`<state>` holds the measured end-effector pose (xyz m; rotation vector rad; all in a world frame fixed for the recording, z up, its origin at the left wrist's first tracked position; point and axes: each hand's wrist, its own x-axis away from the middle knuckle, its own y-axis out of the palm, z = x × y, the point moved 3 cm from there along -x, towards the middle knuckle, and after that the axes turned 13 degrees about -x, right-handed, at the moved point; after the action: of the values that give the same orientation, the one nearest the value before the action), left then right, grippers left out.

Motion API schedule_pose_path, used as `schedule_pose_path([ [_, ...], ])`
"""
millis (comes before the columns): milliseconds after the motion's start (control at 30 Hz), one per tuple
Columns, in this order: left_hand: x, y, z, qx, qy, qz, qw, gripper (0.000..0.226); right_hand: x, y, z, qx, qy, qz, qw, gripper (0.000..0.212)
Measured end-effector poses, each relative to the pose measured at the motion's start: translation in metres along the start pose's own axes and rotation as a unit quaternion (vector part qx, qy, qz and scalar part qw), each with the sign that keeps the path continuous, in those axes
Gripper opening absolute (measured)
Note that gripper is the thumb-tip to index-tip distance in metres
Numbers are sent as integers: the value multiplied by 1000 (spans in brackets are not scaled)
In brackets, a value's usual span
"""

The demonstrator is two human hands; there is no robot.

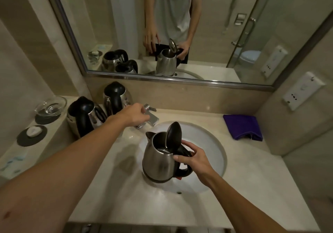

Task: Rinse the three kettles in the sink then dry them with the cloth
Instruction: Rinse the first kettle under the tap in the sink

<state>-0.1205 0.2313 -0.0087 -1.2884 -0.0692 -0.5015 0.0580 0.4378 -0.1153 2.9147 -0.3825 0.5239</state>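
Steel-bodied and upright, the kettle hangs over the left side of the sink. The right hand is curled round its black handle, and the lid is flipped up. The left hand is stretched out to the tap behind the sink; whether its fingers grip the lever I cannot tell. Left of the sink, on the bench, stand a second kettle and a third kettle. A folded purple cloth lies right of the sink.

Held kettle: brushed silver body, black lid and handle. Cloth: plain purple. Sink: white; countertop: cream.
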Motion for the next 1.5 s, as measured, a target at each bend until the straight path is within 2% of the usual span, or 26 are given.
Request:
schedule_pose_path([
  [67, -4, 8, 8, 1, -14, 0, 1000, 25, -10, -18, 1, 3, 0, -6, 1000, 63],
  [200, -12, 23, 21, -24, -51, -6, 998, 44, -36, -53, 12, 11, 30, -24, 999, 67],
  [333, -18, 28, 30, -48, -92, 9, 994, 27, -63, -68, 13, -8, 31, -59, 998, 68],
  [433, -22, 30, 35, -56, -111, -22, 992, 47, -78, -71, 16, -12, 49, -75, 996, 68],
  [567, -34, 25, 34, -69, -121, -6, 990, 39, -97, -69, 23, -10, 49, -86, 995, 65],
  [733, -55, 21, 37, -89, -103, 7, 991, 33, -121, -64, 33, 5, 61, -96, 993, 64],
  [967, -108, 26, 44, -141, -40, 22, 989, 36, -157, -47, 37, 42, 66, -116, 990, 63],
  [1167, -152, 38, 32, -151, -10, -16, 988, 39, -176, -38, 34, 47, 62, -125, 989, 62],
  [1500, -192, 57, 22, -252, 60, -40, 965, 39, -187, -23, 35, 81, 43, -158, 983, 58],
])
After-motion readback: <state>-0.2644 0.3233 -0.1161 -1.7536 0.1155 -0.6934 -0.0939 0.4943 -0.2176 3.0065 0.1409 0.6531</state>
